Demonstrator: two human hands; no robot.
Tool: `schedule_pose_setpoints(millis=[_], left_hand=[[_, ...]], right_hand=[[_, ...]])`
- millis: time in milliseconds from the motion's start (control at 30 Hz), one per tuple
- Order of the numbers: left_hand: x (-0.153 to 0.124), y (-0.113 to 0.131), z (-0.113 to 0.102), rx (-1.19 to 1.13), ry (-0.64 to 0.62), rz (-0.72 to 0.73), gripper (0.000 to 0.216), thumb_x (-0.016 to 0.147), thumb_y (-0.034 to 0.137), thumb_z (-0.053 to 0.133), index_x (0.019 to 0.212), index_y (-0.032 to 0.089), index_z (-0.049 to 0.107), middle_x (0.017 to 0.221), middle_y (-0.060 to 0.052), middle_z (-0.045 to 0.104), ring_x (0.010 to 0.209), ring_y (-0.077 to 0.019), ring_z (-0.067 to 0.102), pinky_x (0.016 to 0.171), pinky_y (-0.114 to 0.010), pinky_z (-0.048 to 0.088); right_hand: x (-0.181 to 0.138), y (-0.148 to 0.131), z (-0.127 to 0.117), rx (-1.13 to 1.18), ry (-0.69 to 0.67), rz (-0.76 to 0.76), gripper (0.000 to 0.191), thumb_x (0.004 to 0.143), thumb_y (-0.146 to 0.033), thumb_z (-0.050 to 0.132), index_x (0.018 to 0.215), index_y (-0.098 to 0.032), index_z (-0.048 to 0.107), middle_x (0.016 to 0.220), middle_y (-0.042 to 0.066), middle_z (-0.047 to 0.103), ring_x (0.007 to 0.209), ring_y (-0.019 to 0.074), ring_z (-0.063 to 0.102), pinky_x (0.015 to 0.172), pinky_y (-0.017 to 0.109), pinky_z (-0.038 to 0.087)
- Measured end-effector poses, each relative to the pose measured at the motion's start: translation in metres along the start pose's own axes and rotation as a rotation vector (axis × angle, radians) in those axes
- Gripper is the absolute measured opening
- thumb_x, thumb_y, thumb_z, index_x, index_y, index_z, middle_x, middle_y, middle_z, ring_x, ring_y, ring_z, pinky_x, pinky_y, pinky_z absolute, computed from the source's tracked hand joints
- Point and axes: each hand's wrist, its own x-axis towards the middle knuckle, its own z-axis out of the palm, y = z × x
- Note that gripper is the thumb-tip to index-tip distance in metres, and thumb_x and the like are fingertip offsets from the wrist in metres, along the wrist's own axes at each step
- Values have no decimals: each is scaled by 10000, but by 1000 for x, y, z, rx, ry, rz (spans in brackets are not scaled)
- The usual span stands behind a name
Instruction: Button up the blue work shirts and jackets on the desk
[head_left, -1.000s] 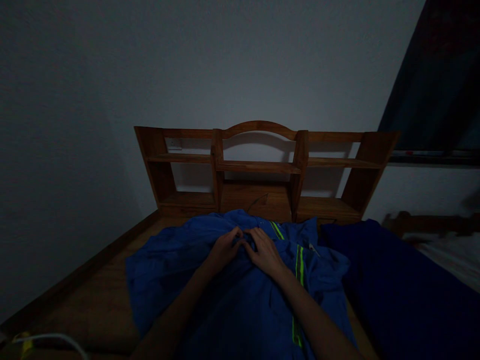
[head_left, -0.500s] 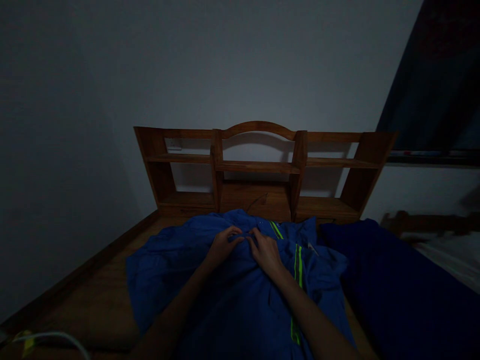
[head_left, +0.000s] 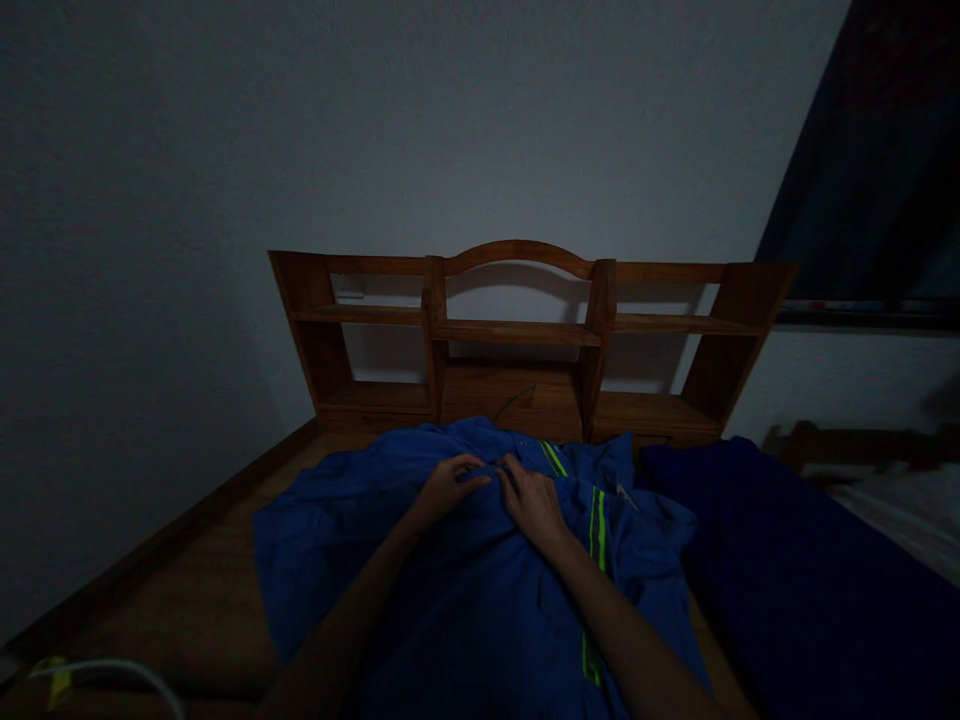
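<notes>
A blue garment (head_left: 465, 600) with neon green stripes lies spread on a wooden bed platform (head_left: 187, 600) in dim light. My left hand (head_left: 448, 487) and my right hand (head_left: 532, 502) rest close together on the garment's upper middle. The fingers of both hands are curled and pinch the cloth where the two hands meet. Both forearms stretch over the garment from the bottom of the view.
A wooden headboard shelf (head_left: 517, 335) stands against the wall behind the garment. A dark blue cloth (head_left: 795, 580) lies to the right. A white cable (head_left: 112, 675) curls at the bottom left. A second bed (head_left: 892, 500) shows at the far right.
Both hands stay on the same spot of the garment; the fingers shifted slightly on the cloth, and the view dipped a little.
</notes>
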Motion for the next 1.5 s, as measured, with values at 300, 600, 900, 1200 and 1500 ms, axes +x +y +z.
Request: schedule_pose_setpoints(millis=[300, 600, 900, 1200, 1500], left_hand=[[-3, 2, 4, 41, 6, -22, 300, 732, 416, 625, 922, 184, 631, 940, -41, 661, 917, -193, 584, 860, -296, 434], [-1, 3, 3, -64, 6, -40, 306, 727, 417, 629, 912, 174, 643, 940, -39, 667, 915, -186, 594, 870, -287, 435], [-1, 7, 4, -172, -32, -91, 333, 706, 442, 640, 870, 152, 631, 877, -33, 661, 846, -171, 592, 802, -277, 460], [-1, 6, 4, -154, -61, -106, 324, 706, 427, 643, 882, 155, 638, 882, -31, 658, 844, -177, 593, 792, -282, 457], [-3, 11, 3, -141, -29, -81, 331, 697, 444, 648, 845, 148, 634, 839, -23, 652, 829, -172, 587, 795, -277, 453]], right_hand=[[1, 0, 1, 13, -4, 19, 232, 952, -322, 326, 1058, -253, 521, 838, 3, 674, 765, 159, 645, 660, 207, 372], [1, 2, 2, 69, 10, 20, 220, 939, -344, 356, 1040, -243, 524, 826, 6, 664, 774, 160, 639, 676, 208, 377], [2, 2, 1, 76, 12, 28, 210, 943, -317, 352, 1053, -245, 516, 903, 9, 665, 836, 159, 636, 732, 207, 385], [1, 1, 0, 62, -5, 21, 229, 948, -326, 333, 1050, -240, 520, 846, 14, 669, 791, 160, 642, 691, 206, 381], [1, 1, -2, 108, -26, 4, 187, 916, -292, 410, 1046, -233, 531, 826, 6, 664, 769, 158, 637, 684, 209, 388]])
